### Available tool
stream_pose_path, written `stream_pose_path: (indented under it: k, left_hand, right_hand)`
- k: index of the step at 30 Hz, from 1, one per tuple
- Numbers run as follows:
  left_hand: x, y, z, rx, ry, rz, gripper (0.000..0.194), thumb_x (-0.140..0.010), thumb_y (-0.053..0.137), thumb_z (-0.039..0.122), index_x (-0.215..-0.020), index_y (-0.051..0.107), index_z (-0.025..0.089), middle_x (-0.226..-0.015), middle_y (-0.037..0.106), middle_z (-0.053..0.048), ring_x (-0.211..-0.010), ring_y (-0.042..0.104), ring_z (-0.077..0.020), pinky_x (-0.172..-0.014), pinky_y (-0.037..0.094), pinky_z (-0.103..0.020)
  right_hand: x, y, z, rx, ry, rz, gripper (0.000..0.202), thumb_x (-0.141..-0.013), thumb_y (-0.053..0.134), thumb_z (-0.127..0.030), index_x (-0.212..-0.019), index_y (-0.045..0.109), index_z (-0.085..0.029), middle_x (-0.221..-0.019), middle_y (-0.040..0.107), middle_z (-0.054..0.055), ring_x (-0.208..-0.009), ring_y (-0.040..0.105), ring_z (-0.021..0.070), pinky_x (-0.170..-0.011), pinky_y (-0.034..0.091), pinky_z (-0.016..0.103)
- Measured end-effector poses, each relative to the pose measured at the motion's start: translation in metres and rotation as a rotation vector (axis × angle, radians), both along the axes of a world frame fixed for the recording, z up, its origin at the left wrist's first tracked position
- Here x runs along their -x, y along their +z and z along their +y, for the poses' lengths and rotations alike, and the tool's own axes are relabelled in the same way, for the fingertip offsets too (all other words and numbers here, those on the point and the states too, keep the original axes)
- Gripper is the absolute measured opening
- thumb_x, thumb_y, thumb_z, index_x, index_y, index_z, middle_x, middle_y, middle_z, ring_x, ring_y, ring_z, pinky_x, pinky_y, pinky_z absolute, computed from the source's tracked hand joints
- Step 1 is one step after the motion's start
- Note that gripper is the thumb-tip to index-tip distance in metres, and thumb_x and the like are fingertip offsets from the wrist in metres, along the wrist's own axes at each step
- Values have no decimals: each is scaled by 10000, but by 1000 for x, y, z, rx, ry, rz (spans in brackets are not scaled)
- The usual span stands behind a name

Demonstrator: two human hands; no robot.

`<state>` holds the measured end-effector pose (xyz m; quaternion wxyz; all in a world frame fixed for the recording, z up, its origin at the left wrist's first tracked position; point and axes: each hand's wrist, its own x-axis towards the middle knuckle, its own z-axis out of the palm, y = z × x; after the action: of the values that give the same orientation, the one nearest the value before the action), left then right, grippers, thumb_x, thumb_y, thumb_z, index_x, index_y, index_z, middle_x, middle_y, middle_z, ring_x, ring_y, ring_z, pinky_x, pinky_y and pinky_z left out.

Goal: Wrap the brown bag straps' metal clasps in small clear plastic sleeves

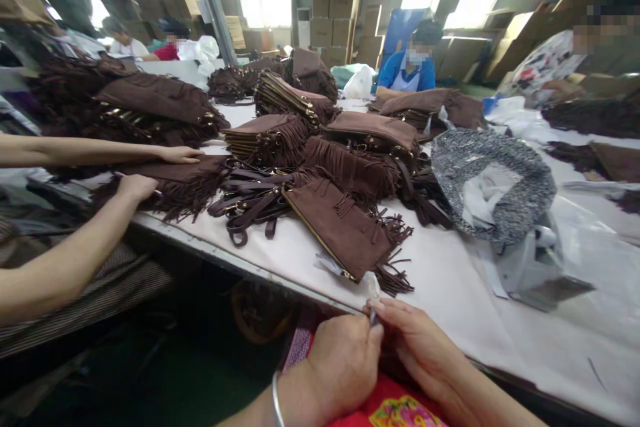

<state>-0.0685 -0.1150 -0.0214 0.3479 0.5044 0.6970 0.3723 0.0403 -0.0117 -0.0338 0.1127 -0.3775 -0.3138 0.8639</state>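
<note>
My left hand, with a silver bangle at the wrist, is closed at the table's front edge around a small dark item that I cannot make out. My right hand pinches the same spot, its fingertips against the left thumb. A whitish, clear plastic piece sticks up from between the fingers. Just beyond them a brown fringed pouch with a gold zipper lies on the white table. Dark straps with metal clips lie to its left.
Stacks of brown fringed pouches cover the table's back and left. At the left, another person's hands touch a fringed piece. A grey speckled hat and clear plastic bags lie at the right. More people sit beyond.
</note>
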Motion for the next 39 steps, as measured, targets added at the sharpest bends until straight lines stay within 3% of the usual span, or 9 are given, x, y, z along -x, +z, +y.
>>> stream_pose_path:
  k: [3, 8, 12, 17, 22, 26, 31, 37, 39]
  left_hand:
    - [1, -8, -1, 74, 20, -242, 454, -910, 409, 501, -712, 640, 163, -698, 641, -86, -621, 554, -183, -580, 368, -291]
    - [2, -22, 9, 180, 440, -851, 351, -825, 537, 502, -758, 562, 159, -644, 559, -2, -555, 515, -124, -526, 394, -237]
    - [2, -20, 13, 213, 427, -1043, 268, -729, 658, 385, -693, 514, 162, -580, 519, 31, -495, 470, -80, -484, 362, -186]
    - [3, -19, 20, 199, 385, -1286, 222, -711, 640, 302, -618, 505, 152, -485, 414, 62, -412, 348, -45, -427, 296, -163]
    - [5, -25, 29, 318, 436, -1518, 207, -701, 586, 245, -560, 458, 164, -433, 332, 88, -370, 244, -29, -396, 223, -153]
    - [1, -27, 30, 293, 468, -1410, 174, -659, 574, 215, -538, 460, 164, -421, 363, 73, -370, 289, -38, -402, 226, -158]
    - [-7, -23, 24, 187, 542, -1176, 124, -646, 560, 222, -555, 487, 179, -423, 413, 57, -382, 338, -74, -406, 261, -200]
    - [1, -17, 6, 11, 567, -549, 146, -740, 568, 259, -626, 557, 168, -567, 533, 18, -537, 452, -105, -515, 353, -223]
    - [4, -18, 4, -16, 550, -429, 167, -753, 570, 273, -626, 567, 164, -600, 545, 8, -574, 465, -108, -552, 368, -227]
  right_hand:
    - [-3, -3, 2, 39, -29, 41, 189, -699, 776, -275, -767, 672, -132, -672, 649, 17, -584, 559, 119, -569, 443, 231]
    - [-7, -8, 1, 91, 35, 161, 151, -815, 685, -237, -917, 690, -126, -741, 683, 51, -645, 599, 142, -640, 471, 272]
    - [-8, -11, -2, 131, 36, 206, 149, -851, 644, -218, -950, 690, -117, -787, 697, 65, -715, 624, 162, -722, 488, 310]
    - [-10, -14, -2, 154, 43, 216, 133, -846, 651, -219, -924, 686, -117, -793, 682, 53, -696, 605, 141, -722, 483, 297]
    - [-9, -13, 0, 136, 40, 203, 196, -825, 683, -210, -1006, 671, -137, -766, 655, 30, -676, 603, 128, -680, 484, 267]
    - [-7, -11, 1, 149, 47, 236, 370, -831, 669, -168, -1196, 604, -172, -826, 676, 40, -671, 625, 124, -650, 499, 250]
    - [-6, -9, 0, 164, 57, 248, 410, -831, 672, -157, -1231, 589, -189, -831, 691, 41, -689, 648, 133, -671, 518, 259]
    - [-8, -15, 5, 154, -15, 209, 442, -798, 712, -150, -1225, 598, -179, -703, 648, -9, -551, 562, 73, -569, 478, 191]
    - [-9, -16, 6, 150, -15, 206, 451, -795, 717, -154, -1228, 594, -174, -671, 626, -22, -530, 536, 66, -555, 471, 186]
